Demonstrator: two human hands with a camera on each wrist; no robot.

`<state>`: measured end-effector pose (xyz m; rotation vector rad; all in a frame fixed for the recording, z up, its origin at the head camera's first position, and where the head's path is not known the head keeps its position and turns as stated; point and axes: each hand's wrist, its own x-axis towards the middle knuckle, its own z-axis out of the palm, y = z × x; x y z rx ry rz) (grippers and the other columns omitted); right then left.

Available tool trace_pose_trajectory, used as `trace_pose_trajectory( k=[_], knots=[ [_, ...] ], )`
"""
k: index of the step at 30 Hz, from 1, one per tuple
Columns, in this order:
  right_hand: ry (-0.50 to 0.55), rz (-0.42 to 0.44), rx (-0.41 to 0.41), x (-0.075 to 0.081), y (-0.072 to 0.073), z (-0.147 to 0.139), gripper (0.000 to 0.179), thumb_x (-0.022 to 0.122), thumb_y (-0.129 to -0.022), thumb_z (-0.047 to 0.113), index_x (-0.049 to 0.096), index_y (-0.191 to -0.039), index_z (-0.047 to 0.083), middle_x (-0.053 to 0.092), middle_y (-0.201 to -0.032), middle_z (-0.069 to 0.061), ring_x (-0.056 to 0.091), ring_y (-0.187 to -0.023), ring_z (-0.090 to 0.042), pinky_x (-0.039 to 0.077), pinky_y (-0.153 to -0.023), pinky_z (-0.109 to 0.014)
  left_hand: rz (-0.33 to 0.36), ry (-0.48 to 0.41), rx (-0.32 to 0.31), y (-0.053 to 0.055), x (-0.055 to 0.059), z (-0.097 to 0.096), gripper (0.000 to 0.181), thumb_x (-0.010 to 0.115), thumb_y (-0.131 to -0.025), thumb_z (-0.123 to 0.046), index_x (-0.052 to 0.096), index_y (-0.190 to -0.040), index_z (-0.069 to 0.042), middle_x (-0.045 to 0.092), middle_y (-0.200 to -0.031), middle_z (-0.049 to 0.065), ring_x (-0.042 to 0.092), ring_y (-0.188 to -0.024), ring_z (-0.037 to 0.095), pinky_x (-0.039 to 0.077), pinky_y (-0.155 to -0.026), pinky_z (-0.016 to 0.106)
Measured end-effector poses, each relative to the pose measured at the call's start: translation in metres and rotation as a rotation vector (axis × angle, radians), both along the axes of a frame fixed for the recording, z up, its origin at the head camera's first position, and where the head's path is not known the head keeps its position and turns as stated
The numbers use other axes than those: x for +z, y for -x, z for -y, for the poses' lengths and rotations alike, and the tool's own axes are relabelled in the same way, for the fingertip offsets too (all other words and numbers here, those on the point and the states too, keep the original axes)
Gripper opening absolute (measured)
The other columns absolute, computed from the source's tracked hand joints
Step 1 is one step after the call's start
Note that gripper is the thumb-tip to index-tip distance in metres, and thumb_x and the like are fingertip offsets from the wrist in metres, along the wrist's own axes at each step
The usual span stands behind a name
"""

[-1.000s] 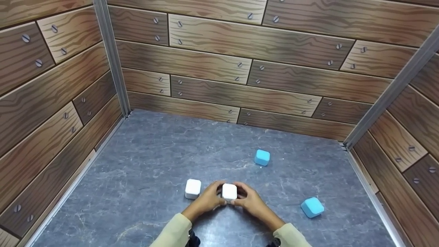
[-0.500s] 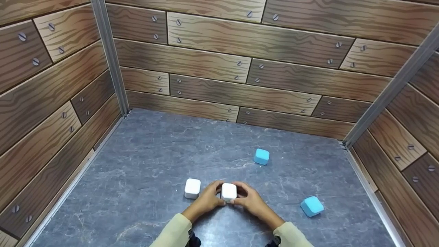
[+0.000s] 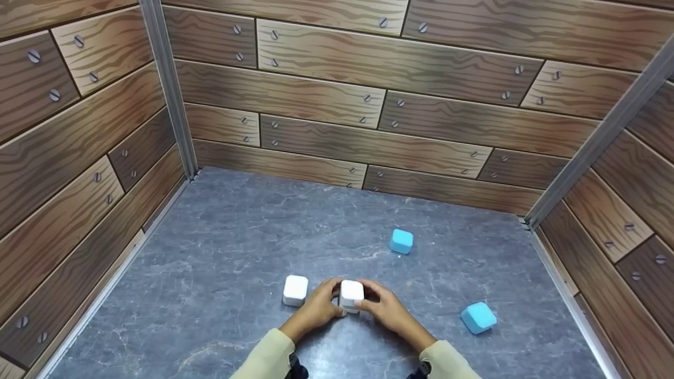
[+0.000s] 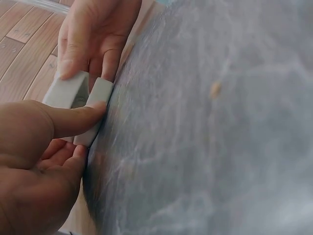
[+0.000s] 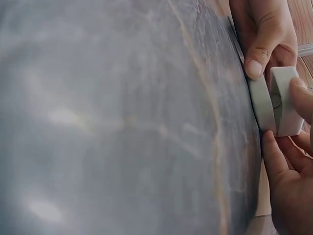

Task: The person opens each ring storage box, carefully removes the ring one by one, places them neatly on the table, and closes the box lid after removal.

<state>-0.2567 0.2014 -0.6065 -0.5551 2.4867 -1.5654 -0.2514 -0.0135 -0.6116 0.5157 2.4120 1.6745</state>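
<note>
A small rounded white box [image 3: 352, 290] stands on the dark marbled table between both hands, parted into two pieces. My left hand [image 3: 317, 306] grips the lower part, its thumb pressed on the near side of that base [image 4: 100, 92]. My right hand [image 3: 387, 307] pinches the upper part, the lid [image 5: 288, 105], with the thumb on its near face. The lid is tilted, and a wedge-shaped gap shows between it and the base in both wrist views. Inside the gap is a shadowed, ring-like detail. The far fingers are partly hidden behind the box.
Another white box [image 3: 296, 290] stands just left of my left hand. One blue box [image 3: 402, 241] lies farther back, and a second blue box [image 3: 478, 317] is to the right. Wood-patterned walls [image 3: 316, 95] enclose the marbled table [image 3: 237, 226] at the back and sides.
My right thumb has moved up slightly, raising the lid's near side, so the box's lower part now shows beneath it. The left hand and the other boxes stay in place.
</note>
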Motion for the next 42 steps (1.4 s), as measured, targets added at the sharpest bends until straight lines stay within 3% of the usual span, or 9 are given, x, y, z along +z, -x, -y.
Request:
trace_pose_trajectory(
  k=[5, 14, 25, 29, 37, 42],
  knots=[
    [0.026, 0.02, -0.015, 0.002, 0.0, 0.002, 0.054, 0.066, -0.098, 0.027, 0.053, -0.142, -0.003, 0.061, -0.134, -0.02, 0.061, -0.12, -0.028, 0.053, -0.092, -0.026, 0.008, -0.044, -0.009, -0.001, -0.002, 0.0, 0.081, 0.076, -0.071, 0.017, 0.043, -0.145, 0.007, 0.046, -0.144, 0.028, 0.054, -0.132, 0.039, 0.047, -0.108, 0.039],
    [0.109, 0.109, -0.038, 0.003, 0.007, 0.005, 0.055, 0.065, -0.099, 0.028, 0.054, -0.138, -0.008, 0.065, -0.127, -0.021, 0.064, -0.109, -0.015, 0.057, -0.088, -0.026, 0.017, -0.053, -0.015, 0.002, -0.003, 0.002, 0.082, 0.076, -0.073, 0.016, 0.041, -0.147, 0.007, 0.045, -0.145, 0.027, 0.052, -0.133, 0.038, 0.046, -0.109, 0.037],
    [0.239, 0.243, -0.166, 0.005, 0.009, 0.011, 0.062, 0.062, -0.1, 0.033, 0.051, -0.136, -0.016, 0.066, -0.124, -0.025, 0.07, -0.105, -0.022, 0.058, -0.091, -0.032, -0.012, -0.034, -0.014, 0.001, -0.002, 0.002, 0.085, 0.076, -0.071, 0.014, 0.04, -0.147, 0.007, 0.044, -0.147, 0.028, 0.053, -0.132, 0.039, 0.046, -0.109, 0.039],
    [0.242, 0.249, -0.188, 0.004, 0.01, 0.01, 0.064, 0.061, -0.101, 0.033, 0.049, -0.138, -0.017, 0.067, -0.121, -0.023, 0.07, -0.102, -0.02, 0.059, -0.09, -0.031, 0.0, -0.021, -0.009, 0.001, -0.001, 0.002, 0.087, 0.077, -0.071, 0.012, 0.039, -0.15, 0.005, 0.043, -0.149, 0.027, 0.053, -0.133, 0.037, 0.045, -0.11, 0.039],
    [0.33, 0.247, -0.144, 0.004, 0.005, 0.006, 0.058, 0.063, -0.1, 0.026, 0.049, -0.136, -0.018, 0.061, -0.129, -0.029, 0.07, -0.106, -0.023, 0.057, -0.094, -0.033, 0.018, -0.067, -0.019, 0.002, -0.003, 0.002, 0.089, 0.075, -0.071, 0.015, 0.036, -0.151, 0.007, 0.042, -0.149, 0.028, 0.051, -0.134, 0.038, 0.044, -0.111, 0.038],
    [0.321, 0.206, -0.186, 0.004, -0.002, 0.004, 0.052, 0.066, -0.099, 0.024, 0.055, -0.131, -0.015, 0.066, -0.121, -0.024, 0.071, -0.098, -0.021, 0.06, -0.087, -0.033, 0.026, -0.094, -0.027, 0.0, -0.003, 0.003, 0.088, 0.073, -0.071, 0.016, 0.035, -0.15, 0.01, 0.042, -0.147, 0.03, 0.05, -0.135, 0.04, 0.044, -0.111, 0.038]
  ],
)
